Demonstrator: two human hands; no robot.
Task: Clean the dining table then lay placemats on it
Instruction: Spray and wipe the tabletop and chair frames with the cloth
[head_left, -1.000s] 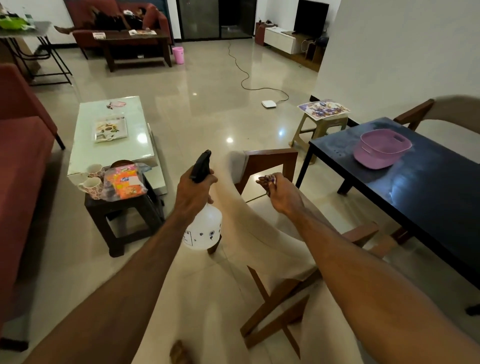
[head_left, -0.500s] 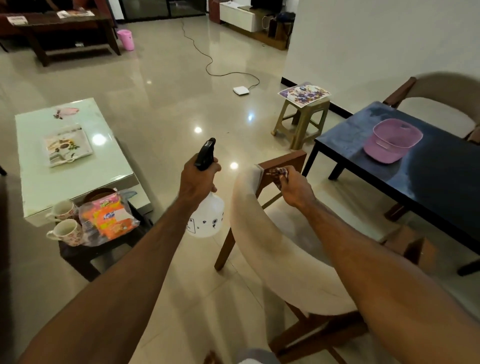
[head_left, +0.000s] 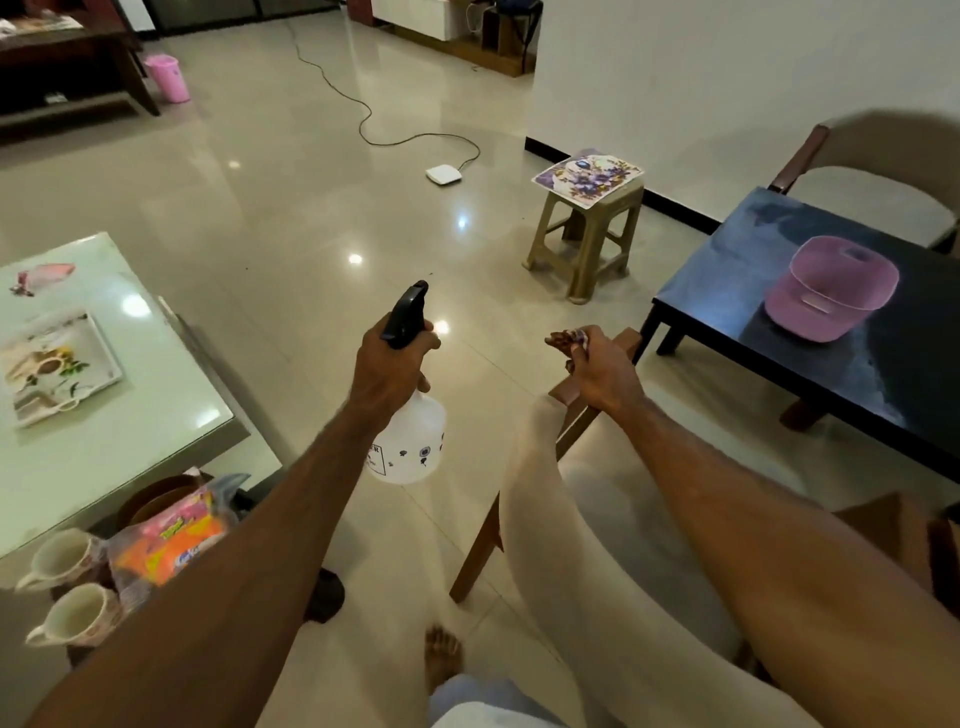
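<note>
Left hand (head_left: 390, 370) closed around neck of translucent white plastic spray bottle (head_left: 408, 441), black trigger head on top, held over glossy tiled floor (head_left: 291, 187). Right hand (head_left: 605, 371) clenched on small patterned cloth (head_left: 567, 340), resting on wooden top rail of cream padded chair (head_left: 597, 519). Dark, smooth desk (head_left: 810, 332) at right, square-cornered, carrying one pink plastic basket (head_left: 831, 286), upturned. One floral placemat (head_left: 587, 176) flat on beige plastic stool (head_left: 587, 244), near desk corner. Two mugs (head_left: 67, 587) at lower left. Open floor between stool, chair and pale low table (head_left: 104, 431).
</note>
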